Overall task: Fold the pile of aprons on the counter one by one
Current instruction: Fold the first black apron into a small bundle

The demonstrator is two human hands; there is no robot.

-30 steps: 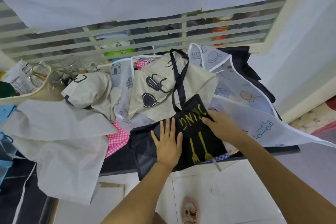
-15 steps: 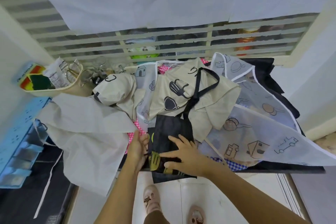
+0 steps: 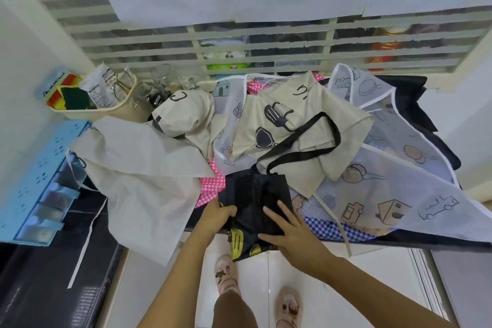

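Gripping the left edge of the black apron (image 3: 254, 194), the left hand (image 3: 217, 217) had its fingers curled over the cloth. The right hand (image 3: 290, 233) lay on the same apron with fingers straight and spread, pressing it flat. The apron sat folded small at the front edge of the counter (image 3: 439, 245), its yellow-printed lower part hanging over the edge. Its black neck strap (image 3: 306, 136) looped up across a beige apron (image 3: 282, 104) printed with dark utensils. To the right, a translucent white apron (image 3: 386, 194) with outline drawings draped over the counter edge, with blue checked cloth (image 3: 327, 224) beneath it. To the left, a plain off-white apron (image 3: 138, 176) hung off the counter, and pink checked cloth (image 3: 210, 186) showed beside the black one. A cream basket (image 3: 111, 113) stood at the back left, above a blue drawer unit (image 3: 34, 184).
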